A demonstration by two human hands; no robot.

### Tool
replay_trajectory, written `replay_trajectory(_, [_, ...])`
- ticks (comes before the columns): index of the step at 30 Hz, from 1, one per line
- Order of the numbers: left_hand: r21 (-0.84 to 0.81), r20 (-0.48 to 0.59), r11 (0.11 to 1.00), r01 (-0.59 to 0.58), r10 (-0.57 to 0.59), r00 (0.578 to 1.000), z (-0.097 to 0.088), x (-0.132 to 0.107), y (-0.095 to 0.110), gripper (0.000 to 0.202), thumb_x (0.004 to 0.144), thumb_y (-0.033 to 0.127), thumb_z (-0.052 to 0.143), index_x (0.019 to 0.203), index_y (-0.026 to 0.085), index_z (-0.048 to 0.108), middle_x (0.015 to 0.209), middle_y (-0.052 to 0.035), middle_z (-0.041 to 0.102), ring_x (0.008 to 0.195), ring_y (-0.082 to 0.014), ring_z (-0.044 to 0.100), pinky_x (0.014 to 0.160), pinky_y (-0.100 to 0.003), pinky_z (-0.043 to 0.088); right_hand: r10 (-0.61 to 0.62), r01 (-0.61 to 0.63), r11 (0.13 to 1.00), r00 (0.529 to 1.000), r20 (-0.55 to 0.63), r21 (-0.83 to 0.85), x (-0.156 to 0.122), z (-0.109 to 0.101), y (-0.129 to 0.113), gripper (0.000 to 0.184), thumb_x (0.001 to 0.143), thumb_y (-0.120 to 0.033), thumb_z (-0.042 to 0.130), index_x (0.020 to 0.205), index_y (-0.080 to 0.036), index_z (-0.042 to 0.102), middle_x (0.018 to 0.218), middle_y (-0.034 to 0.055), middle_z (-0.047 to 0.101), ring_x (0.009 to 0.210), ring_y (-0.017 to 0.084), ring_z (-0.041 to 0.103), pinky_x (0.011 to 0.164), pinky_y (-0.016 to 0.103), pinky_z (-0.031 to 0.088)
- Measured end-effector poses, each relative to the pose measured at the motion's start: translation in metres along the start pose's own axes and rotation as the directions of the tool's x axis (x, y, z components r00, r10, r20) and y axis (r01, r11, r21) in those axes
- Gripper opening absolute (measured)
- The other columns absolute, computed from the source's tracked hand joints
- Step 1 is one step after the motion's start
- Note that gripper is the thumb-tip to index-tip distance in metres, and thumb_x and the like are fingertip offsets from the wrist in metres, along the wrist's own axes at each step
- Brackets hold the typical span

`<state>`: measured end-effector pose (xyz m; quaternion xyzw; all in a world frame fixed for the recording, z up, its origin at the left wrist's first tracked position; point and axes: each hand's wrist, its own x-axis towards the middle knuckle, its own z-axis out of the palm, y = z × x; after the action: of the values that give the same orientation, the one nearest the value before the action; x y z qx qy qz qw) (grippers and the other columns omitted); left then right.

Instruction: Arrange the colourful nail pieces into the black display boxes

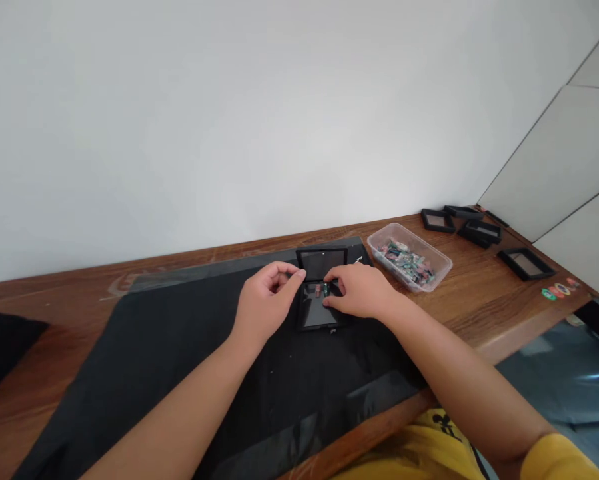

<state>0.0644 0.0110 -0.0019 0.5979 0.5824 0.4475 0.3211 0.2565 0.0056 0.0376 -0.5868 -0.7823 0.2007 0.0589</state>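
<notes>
A black hinged display frame (313, 319) lies opened on the black mat, its clear-windowed lid (323, 264) tilted up at the back. At the left edge of that lid, the thumb and forefinger of my left hand (265, 297) come together in a pinch. My right hand (362, 290) reaches over the frame's right side, thumb and forefinger closed around a small green piece (326, 290). Just left of it, a small reddish piece (318, 291) sits on the clear film inside the frame. My right fingers partly cover the green piece.
A clear plastic tub (438, 268) of small colourful pieces stands to the right. Several black frames (526, 263) lie farther right, with round stickers (562, 289) near the table edge. Black cloth (6, 343) lies far left; a white wall rises behind.
</notes>
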Motion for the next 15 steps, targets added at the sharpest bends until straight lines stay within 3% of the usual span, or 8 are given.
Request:
replay_trajectory(4, [0.15, 0.041, 0.983, -0.108, 0.103, 0.994, -0.002, -0.004, 0.004, 0.033, 0.079, 0.055, 0.06, 0.079, 0.023, 0.068, 0.052, 0.007, 0.042, 0.05, -0.0139, 0.041, 0.056, -0.028, 0.034, -0.003, 0.003, 1.0, 1.0, -0.004, 0.001, -0.001, 0.001, -0.001, 0.044, 0.084, -0.043, 0.084, 0.123, -0.025, 0.077, 0.09, 0.0045, 0.079, 0.092, 0.025, 0.073, 0.08, 0.034, 0.051])
replay_trajectory(9, [0.33, 0.258, 0.922, -0.202, 0.118, 0.959, -0.001, -0.008, 0.005, 0.039, 0.081, 0.055, 0.057, 0.095, 0.027, 0.079, 0.054, 0.0052, 0.047, 0.05, -0.0164, 0.045, 0.054, -0.029, 0.032, -0.013, 0.013, 1.0, 1.0, -0.018, 0.009, -0.002, -0.001, 0.0, 0.043, 0.084, -0.042, 0.083, 0.122, -0.024, 0.077, 0.091, 0.0038, 0.078, 0.088, 0.024, 0.071, 0.076, 0.032, 0.048])
replay_trajectory(12, [0.362, 0.344, 0.898, -0.249, 0.12, 0.931, 0.0, -0.009, 0.004, 0.042, 0.084, 0.054, 0.055, 0.104, 0.03, 0.084, 0.056, 0.0026, 0.055, 0.052, -0.0183, 0.05, 0.055, -0.03, 0.035, -0.025, 0.027, 0.999, 0.997, -0.067, 0.032, -0.006, -0.013, 0.005, 0.037, 0.085, -0.038, 0.082, 0.119, -0.022, 0.077, 0.084, 0.0024, 0.076, 0.08, 0.02, 0.067, 0.071, 0.03, 0.044])
replay_trajectory(15, [0.36, 0.372, 0.89, -0.28, 0.138, 0.918, 0.001, -0.009, 0.002, 0.042, 0.086, 0.055, 0.058, 0.106, 0.033, 0.086, 0.059, -0.0001, 0.061, 0.058, -0.0205, 0.057, 0.059, -0.03, 0.04, 0.032, -0.007, 0.992, 0.982, -0.189, 0.129, -0.011, -0.033, 0.019, 0.022, 0.094, -0.037, 0.071, 0.107, -0.021, 0.079, 0.082, 0.0024, 0.074, 0.074, 0.016, 0.063, 0.066, 0.028, 0.04])
